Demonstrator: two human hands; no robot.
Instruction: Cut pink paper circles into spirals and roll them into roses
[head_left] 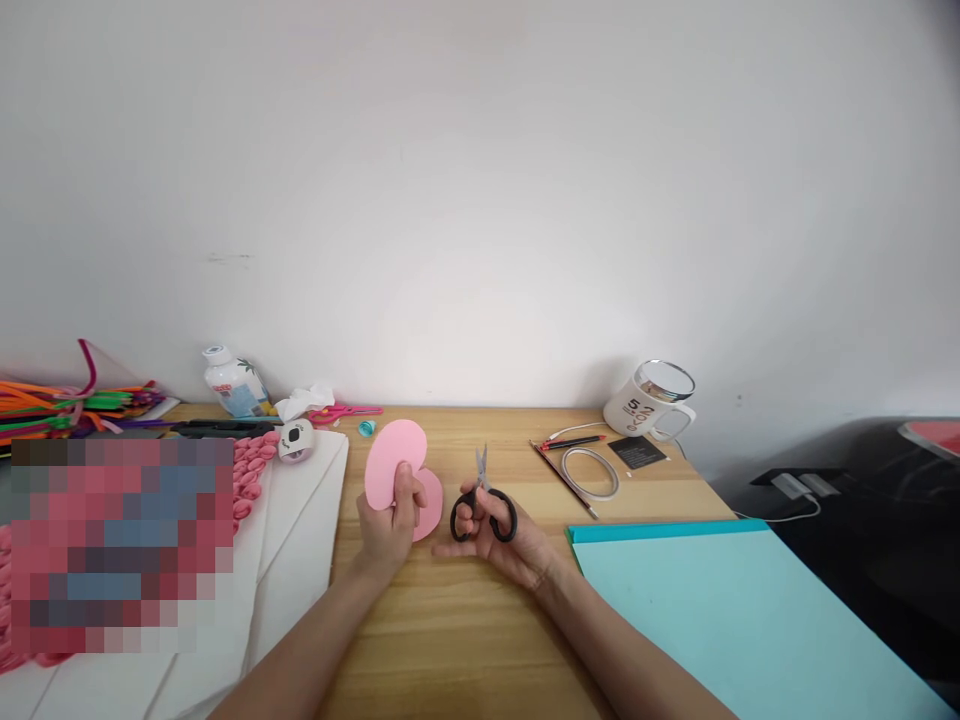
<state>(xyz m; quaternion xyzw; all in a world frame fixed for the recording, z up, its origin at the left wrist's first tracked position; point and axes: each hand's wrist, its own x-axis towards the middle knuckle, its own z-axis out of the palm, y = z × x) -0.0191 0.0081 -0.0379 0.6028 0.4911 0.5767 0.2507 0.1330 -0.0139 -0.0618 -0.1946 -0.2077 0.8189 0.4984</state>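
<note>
My left hand (391, 522) pinches a pink paper cutout (395, 455) with rounded lobes, its thumb pressed on the front face. Just to the right, my right hand (502, 540) has its fingers through the black handle loops of a pair of scissors (481, 462). The blades point up and away from me, slightly parted, and are apart from the paper. Both hands are above the wooden table (427, 630).
At left lie white sheets (300, 530), a pink knitted piece (253, 470), a small white gadget (296, 440), a bottle (236, 385) and pipe cleaners (67, 400). To the right are a mug (637, 405), pencils (566, 478), a coiled cable (566, 460) and pale blue paper (720, 600).
</note>
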